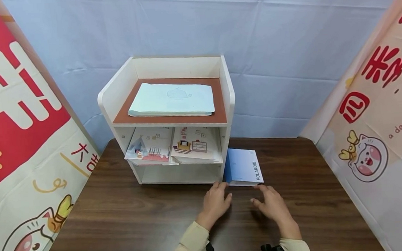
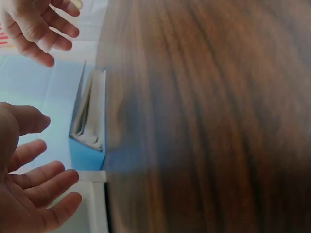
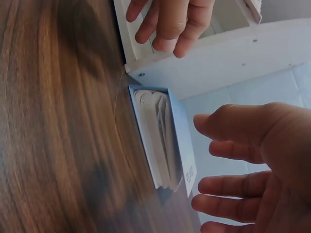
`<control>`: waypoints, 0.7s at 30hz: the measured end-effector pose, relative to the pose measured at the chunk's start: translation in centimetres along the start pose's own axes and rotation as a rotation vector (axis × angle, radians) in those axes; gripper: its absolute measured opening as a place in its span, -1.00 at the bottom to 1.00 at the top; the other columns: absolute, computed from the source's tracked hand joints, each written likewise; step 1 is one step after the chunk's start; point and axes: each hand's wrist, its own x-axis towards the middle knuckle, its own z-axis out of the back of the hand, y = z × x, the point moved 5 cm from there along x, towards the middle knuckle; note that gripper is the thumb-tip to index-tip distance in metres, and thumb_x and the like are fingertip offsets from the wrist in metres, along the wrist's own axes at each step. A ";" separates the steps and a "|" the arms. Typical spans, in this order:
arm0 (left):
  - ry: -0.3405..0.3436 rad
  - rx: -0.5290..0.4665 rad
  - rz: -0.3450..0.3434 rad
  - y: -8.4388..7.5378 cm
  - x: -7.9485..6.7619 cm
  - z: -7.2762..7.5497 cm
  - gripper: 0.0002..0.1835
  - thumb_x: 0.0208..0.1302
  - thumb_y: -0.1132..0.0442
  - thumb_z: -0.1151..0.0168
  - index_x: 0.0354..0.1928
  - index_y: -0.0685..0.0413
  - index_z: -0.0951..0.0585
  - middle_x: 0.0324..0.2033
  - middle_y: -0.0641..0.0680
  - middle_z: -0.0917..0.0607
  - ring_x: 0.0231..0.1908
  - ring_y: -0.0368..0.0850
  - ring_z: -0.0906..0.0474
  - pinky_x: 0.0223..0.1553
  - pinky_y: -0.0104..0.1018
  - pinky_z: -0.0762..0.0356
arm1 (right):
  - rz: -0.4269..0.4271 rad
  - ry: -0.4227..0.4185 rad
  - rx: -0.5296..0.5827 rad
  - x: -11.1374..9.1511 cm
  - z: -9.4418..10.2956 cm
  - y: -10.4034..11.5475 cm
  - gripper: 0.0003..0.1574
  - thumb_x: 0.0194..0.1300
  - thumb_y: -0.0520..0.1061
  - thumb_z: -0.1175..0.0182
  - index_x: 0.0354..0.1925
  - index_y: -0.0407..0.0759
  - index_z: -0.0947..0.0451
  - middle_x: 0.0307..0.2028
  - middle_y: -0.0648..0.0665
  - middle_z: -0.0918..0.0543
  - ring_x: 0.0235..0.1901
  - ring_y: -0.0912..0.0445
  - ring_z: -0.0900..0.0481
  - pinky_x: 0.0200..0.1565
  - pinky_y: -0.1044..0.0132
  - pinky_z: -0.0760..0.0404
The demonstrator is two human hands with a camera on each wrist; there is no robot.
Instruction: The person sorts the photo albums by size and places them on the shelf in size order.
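A blue photo album (image 1: 243, 165) marked POLAROID lies flat on the table, against the right side of a white shelf unit (image 1: 230, 100). Its page edges (image 3: 156, 138) face the person in the right wrist view. My left hand (image 1: 215, 202) is near the album's front left corner, fingers spread and holding nothing. On the other side, my right hand (image 1: 270, 202) hovers by the front right corner with relaxed fingers and nothing in them. In the left wrist view both hands flank the blue album (image 2: 41, 92).
A pale blue book (image 1: 171, 99) with a whale drawing rests on the shelf's brown top. Two illustrated books (image 1: 150, 146) lie side by side on the middle level. Around the dark wooden table (image 1: 131, 225) hang a pale blue cloth (image 1: 279, 51) and printed banners (image 1: 370, 130).
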 end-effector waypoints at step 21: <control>-0.067 -0.248 0.320 -0.4 0.3 -3.1 -0.43 -0.03 0.27 -0.38 0.11 0.16 -0.49 -0.09 0.20 -0.51 -0.20 0.16 -0.54 -0.24 -0.05 -0.51 | -0.305 -0.126 0.429 2.8 -2.2 -4.9 -0.19 0.19 -0.13 -0.24 0.25 -0.44 -0.11 0.02 -0.51 -0.40 0.00 -0.30 -0.41 0.02 -0.10 -0.35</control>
